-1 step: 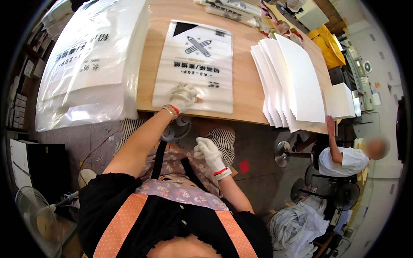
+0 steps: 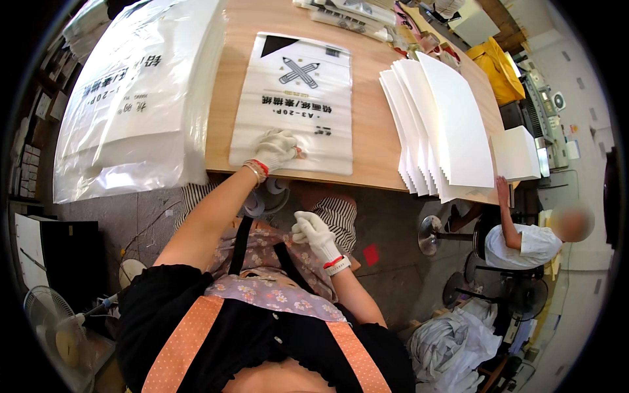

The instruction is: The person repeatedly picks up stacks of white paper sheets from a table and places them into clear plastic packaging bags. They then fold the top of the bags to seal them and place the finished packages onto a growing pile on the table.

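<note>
A clear plastic bag [image 2: 301, 105] printed with crossed pencils and black lettering lies flat on the wooden table. On its near part rests my left hand [image 2: 275, 147] in a white glove, fingers curled in; a bare fingertip shows at its right side. Whether the fingers pinch the film is hidden. My right hand [image 2: 316, 232], also gloved, hangs over my lap, away from the table. Its fingers are bent together, and I cannot see anything in them. Left of the bag rises a tall stack of similar plastic bags [image 2: 137, 111].
Fanned stacks of white paper [image 2: 452, 124] stand at the table's right, with a white block [image 2: 517, 154] beyond. Packed rolls [image 2: 350, 23] lie at the far edge. A co-worker [image 2: 524, 245] sits at right, one hand at the table. A fan [image 2: 56, 321] stands at lower left.
</note>
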### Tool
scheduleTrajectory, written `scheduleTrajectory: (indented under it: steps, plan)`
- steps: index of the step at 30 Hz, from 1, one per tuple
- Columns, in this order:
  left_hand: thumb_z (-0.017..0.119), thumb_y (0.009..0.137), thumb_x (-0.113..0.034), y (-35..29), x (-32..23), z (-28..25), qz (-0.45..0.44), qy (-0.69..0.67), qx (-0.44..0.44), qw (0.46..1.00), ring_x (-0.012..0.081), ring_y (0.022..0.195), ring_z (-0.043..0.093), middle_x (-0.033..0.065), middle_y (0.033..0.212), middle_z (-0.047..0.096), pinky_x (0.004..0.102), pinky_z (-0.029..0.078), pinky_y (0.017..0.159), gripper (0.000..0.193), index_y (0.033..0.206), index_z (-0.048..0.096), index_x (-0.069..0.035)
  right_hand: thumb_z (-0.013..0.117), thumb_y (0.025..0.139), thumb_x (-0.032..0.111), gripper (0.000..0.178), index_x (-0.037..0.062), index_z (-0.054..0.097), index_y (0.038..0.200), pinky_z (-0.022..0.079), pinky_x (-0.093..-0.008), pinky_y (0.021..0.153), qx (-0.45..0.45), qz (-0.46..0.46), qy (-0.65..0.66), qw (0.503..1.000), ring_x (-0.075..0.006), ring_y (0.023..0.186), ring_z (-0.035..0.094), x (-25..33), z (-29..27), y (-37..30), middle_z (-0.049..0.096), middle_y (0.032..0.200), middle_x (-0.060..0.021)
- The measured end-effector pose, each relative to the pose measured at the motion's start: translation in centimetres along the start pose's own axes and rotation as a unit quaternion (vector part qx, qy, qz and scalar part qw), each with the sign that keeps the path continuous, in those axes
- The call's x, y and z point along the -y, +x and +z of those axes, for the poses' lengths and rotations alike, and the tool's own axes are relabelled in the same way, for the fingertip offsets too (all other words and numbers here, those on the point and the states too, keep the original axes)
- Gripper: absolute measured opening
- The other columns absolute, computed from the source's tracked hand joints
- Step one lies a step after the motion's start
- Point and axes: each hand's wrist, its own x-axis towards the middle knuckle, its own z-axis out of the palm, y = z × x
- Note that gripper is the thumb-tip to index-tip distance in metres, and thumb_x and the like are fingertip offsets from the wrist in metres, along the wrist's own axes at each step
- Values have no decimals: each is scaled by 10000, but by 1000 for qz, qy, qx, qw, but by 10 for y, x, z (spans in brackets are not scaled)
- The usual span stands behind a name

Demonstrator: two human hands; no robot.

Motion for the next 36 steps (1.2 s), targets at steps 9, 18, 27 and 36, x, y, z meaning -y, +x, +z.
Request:
scheduleTrajectory:
  steps: [9, 18, 27, 36]
  plan:
    - [469, 911, -292, 24, 35, -6, 68, 63, -107, 990, 225, 659, 620, 88, 787, 640, 344, 497, 584, 251, 847, 587, -79, 599, 854, 210, 312, -21, 579, 1062, 489, -351, 780, -32, -136, 223, 965, -205, 937, 583, 115, 19, 129, 588, 1062, -108]
    - [454, 893, -96, 84, -20, -69, -210, -494, -95, 838, 58, 666, 533, 47, 890, 655, 187, 410, 543, 166, 1024, 551, -61, 706, 705, 68, 321, 16, 563, 988, 440, -428, 888, -206, -664, -333, 636, -369, 1033, 532, 144, 3, 107, 572, 1101, -195]
    - [483, 830, -43, 58, -91, -128, -69, -359, -105, 925, 87, 664, 536, 31, 821, 647, 244, 438, 556, 312, 1139, 524, -20, 656, 787, 267, 492, 98, 496, 1222, 413, -378, 955, -123, -239, -717, 643, -311, 1110, 517, 130, 38, 108, 538, 1193, -169]
    - [662, 734, 13, -11, -104, -118, 114, 15, -334, 935, 281, 1016, 567, 178, 1139, 537, 338, 480, 865, 454, 1154, 495, 51, 700, 787, 315, 642, 41, 427, 1301, 499, -394, 840, -448, -412, -580, 541, -347, 936, 595, 176, -157, -57, 574, 1108, -212]
